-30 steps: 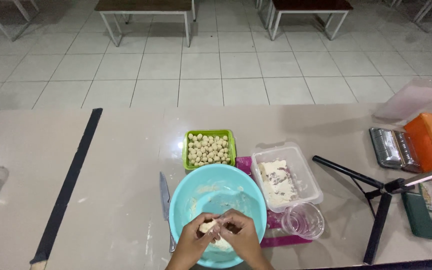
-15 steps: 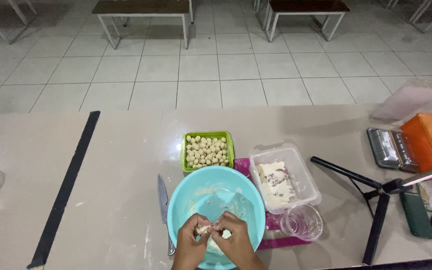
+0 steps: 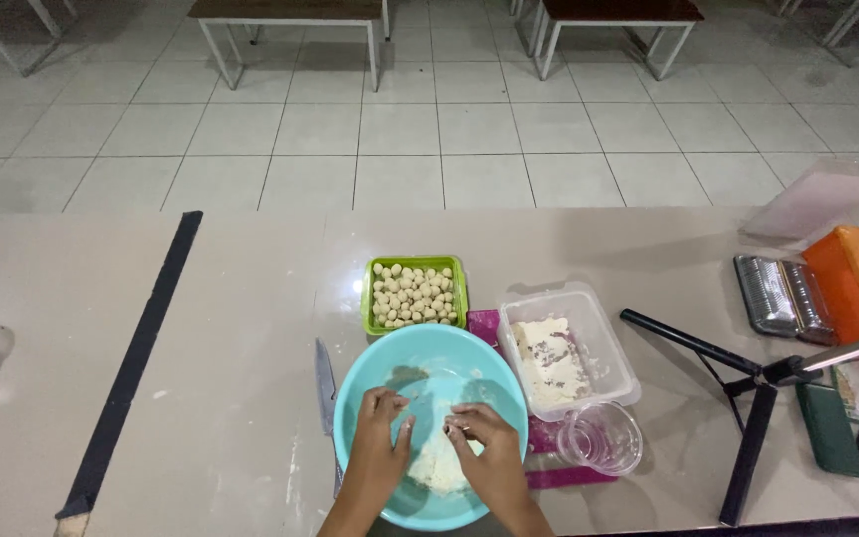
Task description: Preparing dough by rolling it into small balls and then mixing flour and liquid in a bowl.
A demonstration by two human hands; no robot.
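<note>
A second ago both hands are pressed together over the round turquoise plastic bowl (image 3: 430, 423), cupping a small pale lump of dough between the palms. Now they have come apart. The left hand (image 3: 380, 438) sits over the left part of the bowl with its fingers spread and pointing down toward the white dough (image 3: 436, 459) lying in the bottom. The right hand (image 3: 481, 438) sits a little to the right, its fingertips pinched near the dough, possibly holding a small piece, though that is hard to make out. The dough in the bowl now shows between the hands.
</note>
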